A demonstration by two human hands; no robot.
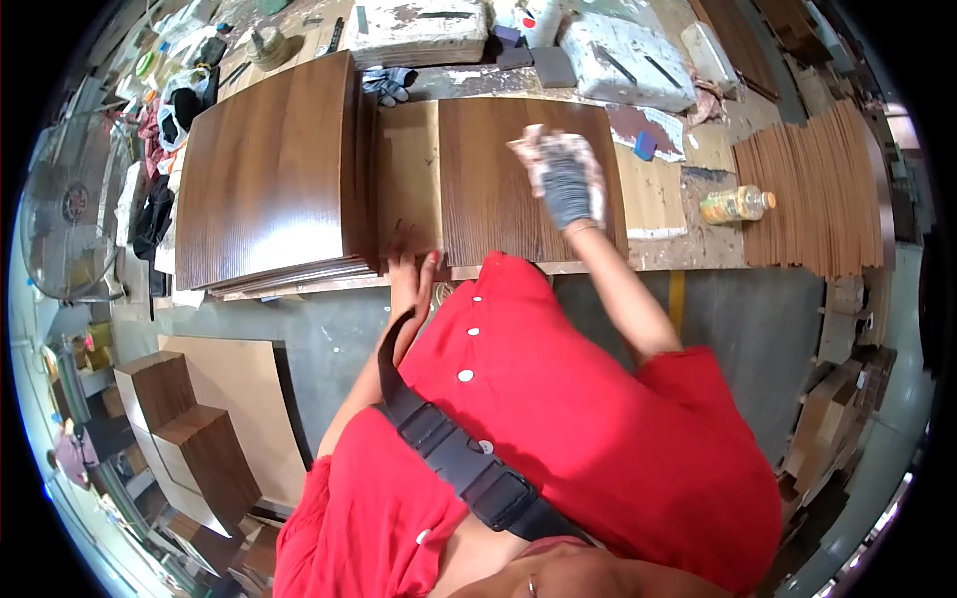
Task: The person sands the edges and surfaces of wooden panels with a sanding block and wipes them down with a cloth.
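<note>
On the stained wooden tabletop [703, 253], the gloved right grip [566, 187] presses a crumpled pale cloth [531, 151] on a smooth, dark wood-grain panel [485, 184]; its finger closure is hidden. The bare left grip [405, 261] rests open at the near edge, beside a glossy panel stack [267, 169]. Grey concrete-like floor [329, 344] spreads below both.

- From my feed I take this for a woodworking workshop
- I see a long, stained workbench [713, 254] bearing stacked wood-grain panels [269, 169] and a row of thin boards [812, 199]
- Box-shaped wooden pieces [204, 424] stand on a grey floor [743, 309] marked by a yellow line [677, 294]
</note>
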